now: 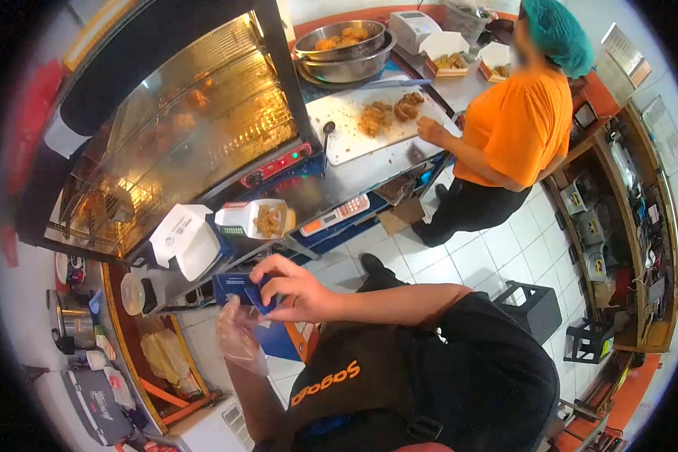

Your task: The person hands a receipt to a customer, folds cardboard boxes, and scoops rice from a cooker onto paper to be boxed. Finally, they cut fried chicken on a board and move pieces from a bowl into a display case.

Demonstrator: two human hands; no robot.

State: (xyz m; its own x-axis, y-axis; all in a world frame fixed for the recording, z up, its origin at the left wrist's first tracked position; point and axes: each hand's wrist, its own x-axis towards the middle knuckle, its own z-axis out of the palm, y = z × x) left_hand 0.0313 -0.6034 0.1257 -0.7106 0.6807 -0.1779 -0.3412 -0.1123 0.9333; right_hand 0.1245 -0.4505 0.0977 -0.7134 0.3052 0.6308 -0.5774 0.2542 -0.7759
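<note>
A small dark blue carton (237, 285) with white print is held between both hands, near the counter's front edge. My right hand (292, 290), bare, has its fingers bent round the carton's right side. My left hand (239, 331) wears a clear plastic glove and grips the carton from below. Just beyond stands an open white box (182, 239); beside it is a food box (262, 219) with fried pieces inside. A larger blue and orange box (282, 343) shows below my hands, partly hidden by them.
A lit glass warming cabinet (196, 113) fills the upper left. A co-worker in an orange shirt (523, 135) stands at a white board (346, 143) with fried chicken. Steel bowls (354, 68) sit behind it. Black stools (531, 309) stand on the tiled floor.
</note>
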